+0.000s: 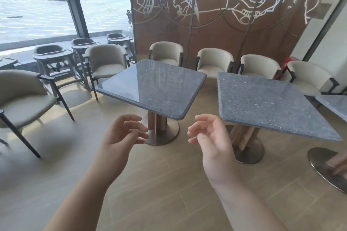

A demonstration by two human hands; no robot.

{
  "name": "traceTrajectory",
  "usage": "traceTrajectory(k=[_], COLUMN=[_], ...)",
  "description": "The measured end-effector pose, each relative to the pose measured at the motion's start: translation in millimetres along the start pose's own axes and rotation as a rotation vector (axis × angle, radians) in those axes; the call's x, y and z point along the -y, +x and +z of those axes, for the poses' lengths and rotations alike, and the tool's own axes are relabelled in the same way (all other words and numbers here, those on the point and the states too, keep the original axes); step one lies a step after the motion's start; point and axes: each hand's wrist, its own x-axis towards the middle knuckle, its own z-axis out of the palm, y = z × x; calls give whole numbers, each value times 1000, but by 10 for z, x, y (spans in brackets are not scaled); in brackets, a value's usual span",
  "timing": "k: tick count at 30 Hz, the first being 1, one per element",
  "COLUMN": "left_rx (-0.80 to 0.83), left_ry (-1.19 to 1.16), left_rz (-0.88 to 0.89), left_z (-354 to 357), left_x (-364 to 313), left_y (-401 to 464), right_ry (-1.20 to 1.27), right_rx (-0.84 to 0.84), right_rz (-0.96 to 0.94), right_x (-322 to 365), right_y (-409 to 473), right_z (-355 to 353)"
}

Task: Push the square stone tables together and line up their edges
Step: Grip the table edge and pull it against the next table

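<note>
Two square grey stone tables stand apart on round metal bases. The left table (154,88) is turned at an angle, its near corner pointing toward me. The right table (266,103) sits beside it, with a gap of floor between their edges. My left hand (122,133) hovers in front of the left table's near corner, fingers loosely curled, holding nothing. My right hand (210,137) hangs in the air by the right table's near left corner, fingers relaxed and empty. Neither hand touches a table.
Beige armchairs (216,62) line the far side by a patterned brown wall; another armchair (24,101) stands at the left. Dark high chairs (52,58) sit by the window. A third stone table (334,105) shows at the right edge. Wood-look floor lies in front of me.
</note>
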Motion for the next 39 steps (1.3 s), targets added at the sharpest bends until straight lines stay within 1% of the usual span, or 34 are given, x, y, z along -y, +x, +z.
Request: traceTrajectory(k=[4,7,10,14,19,23,26,30,33,37,39], left_rx=[18,33,65,92,114,111,75,31,-45,-116,-166], left_ry=[2,0,-18,9,26,49,96,132,71,-87,-175], left_rz=[-9,-62,-123,-178,-256,-353,-450,-575,-702,-977,-1077], left_z=[-206,-243,-210,-128,94,357,537,712,823,913,942], left_x=[174,353,521,741,1127,1545,1874,2379,2830,3385,3656], left_y=[644,972,1198,1588,2215,2744,3143,3611,3857,4028,4147], right_ry=[10,20,16,11,-9,12,17,0,-47,-27,-23], right_rx=[-39,-46,-46,-111,-64,-90,-108,-59,-55,-164,-219], right_rz=[17,89,121,150,232,376,523,701,820,1053,1131], right_x=[-315,-591,-772,-1053,-1506,-2021,-2433,-3016,-3444,-3926,-4161], right_y=[489,692,898,1312,1776,2333,2782,3261,3528,3714,3796], right_z=[335,456,448,402,336,158,16,-158,-245,-314,-341])
